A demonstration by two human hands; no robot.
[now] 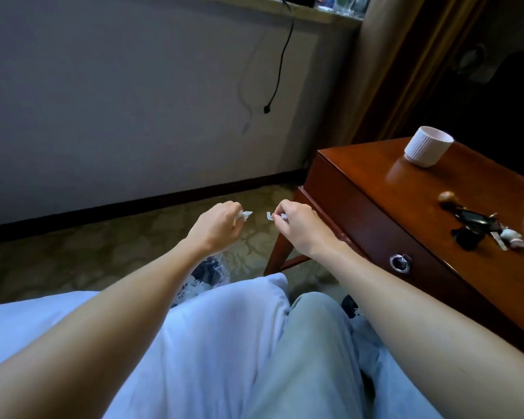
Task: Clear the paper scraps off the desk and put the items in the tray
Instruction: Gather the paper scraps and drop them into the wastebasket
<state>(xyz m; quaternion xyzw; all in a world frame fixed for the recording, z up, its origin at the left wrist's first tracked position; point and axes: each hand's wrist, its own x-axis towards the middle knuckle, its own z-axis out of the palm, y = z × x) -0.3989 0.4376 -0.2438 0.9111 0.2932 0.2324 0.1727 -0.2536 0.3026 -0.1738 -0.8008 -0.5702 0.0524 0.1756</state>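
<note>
Left hand (217, 223): fingers curled, pinching a crumpled scrap (245, 215) of white paper; held out over the carpet (103, 237), well off the left end of the worktop (406, 195)

Right hand (297, 225): fingers curled, pinching a small scrap (270, 216), white; just beside the left hand, the two scraps near each other and apart; the forearm runs along the worktop's near edge, in front of the drawer face

Loose scraps (511, 234): white, several, lying on the worktop at the right of the view, blurred, count not clear

Key bunch (472, 222): dark, with a black tassel, just beside the loose scraps, set in from the near edge

Round brown knob (446, 197): small, touching or just beside the far end of the key bunch; cannot tell which

Ribbed white cup (428, 146): upright, towards the far edge, well apart from the key bunch; bare wood shows between them and across the left corner

Ring pull (400, 263): metal, on the drawer face below the near edge

Clear plastic bag (212, 267): on the carpet beneath the left wrist, contents dark and unclear

Black cable (280, 65): hanging down the wall, its plug end free above the skirting

Curtain (384, 71): behind the worktop's far left corner
</note>
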